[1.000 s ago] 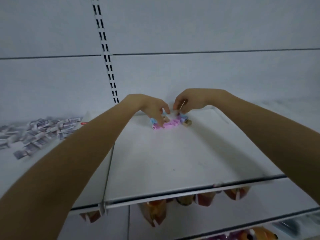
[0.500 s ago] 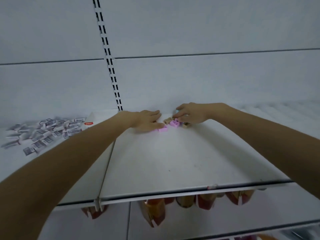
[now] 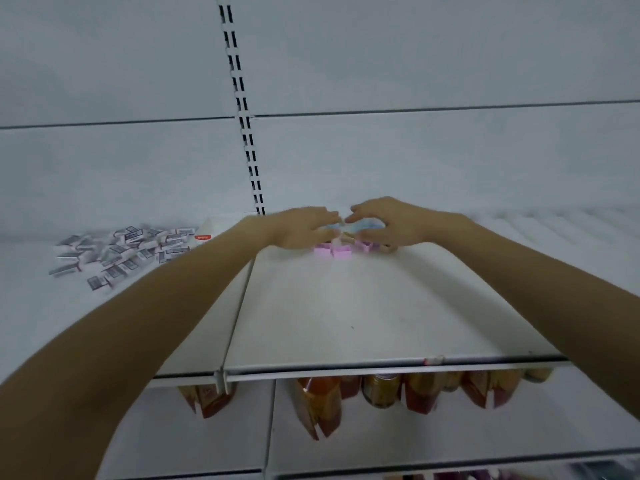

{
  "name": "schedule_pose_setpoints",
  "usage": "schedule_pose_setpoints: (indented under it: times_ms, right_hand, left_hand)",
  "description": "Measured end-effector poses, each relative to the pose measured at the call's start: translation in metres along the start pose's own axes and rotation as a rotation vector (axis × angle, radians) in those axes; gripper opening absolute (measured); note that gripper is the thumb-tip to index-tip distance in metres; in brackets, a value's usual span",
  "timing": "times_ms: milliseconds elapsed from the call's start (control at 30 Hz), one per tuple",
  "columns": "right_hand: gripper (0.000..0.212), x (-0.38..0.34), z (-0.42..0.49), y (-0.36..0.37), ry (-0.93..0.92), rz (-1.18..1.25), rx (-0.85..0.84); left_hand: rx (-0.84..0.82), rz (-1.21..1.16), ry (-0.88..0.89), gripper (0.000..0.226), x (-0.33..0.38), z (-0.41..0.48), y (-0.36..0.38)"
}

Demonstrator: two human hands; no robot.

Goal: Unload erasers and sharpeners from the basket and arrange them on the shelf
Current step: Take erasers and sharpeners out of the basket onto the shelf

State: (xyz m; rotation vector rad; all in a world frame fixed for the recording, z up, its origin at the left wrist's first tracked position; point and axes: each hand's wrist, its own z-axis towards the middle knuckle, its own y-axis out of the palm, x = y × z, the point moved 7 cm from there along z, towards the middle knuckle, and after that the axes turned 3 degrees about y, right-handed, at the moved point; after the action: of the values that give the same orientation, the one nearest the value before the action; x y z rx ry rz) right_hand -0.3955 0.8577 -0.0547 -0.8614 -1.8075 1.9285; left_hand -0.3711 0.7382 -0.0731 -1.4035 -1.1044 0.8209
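A small cluster of pink, blue and tan sharpeners point(image 3: 334, 251) lies at the back of the white shelf point(image 3: 346, 313). My left hand point(image 3: 304, 228) rests flat on the cluster's left side with fingers spread. My right hand point(image 3: 384, 221) arches over its right side, fingertips nearly touching those of the left; part of the cluster is hidden under both palms. A scattered pile of wrapped erasers point(image 3: 117, 254) lies on the neighbouring shelf section at the left. The basket is out of view.
A slotted upright point(image 3: 242, 109) runs up the white back wall. The shelf's front rail point(image 3: 346, 370) crosses the lower view, and orange-red packets point(image 3: 318, 407) hang on the level beneath. A small white box with a red label point(image 3: 204, 235) sits beside the erasers.
Both hands have flattened and closed in over the sharpeners, fingertips now almost meeting. The view has tilted so the shelf appears lower and farther.
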Motion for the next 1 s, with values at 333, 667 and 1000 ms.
schedule_pose_setpoints:
  times_ms: [333, 667, 1000]
  right_hand:
    - [0.02, -0.125, 0.041, -0.015, -0.174, 0.017, -0.01]
    - [0.018, -0.344, 0.107, 0.004, -0.403, -0.062, -0.101]
    - [0.019, -0.533, 0.151, 0.028, -0.6, -0.004, -0.127]
  left_hand:
    - [0.022, 0.107, -0.109, 0.02, -0.035, -0.109, -0.102]
    - [-0.102, 0.064, -0.441, 0.018, -0.143, -0.287, -0.104]
    - [0.15, -0.025, -0.653, 0.015, -0.259, -0.474, -0.101]
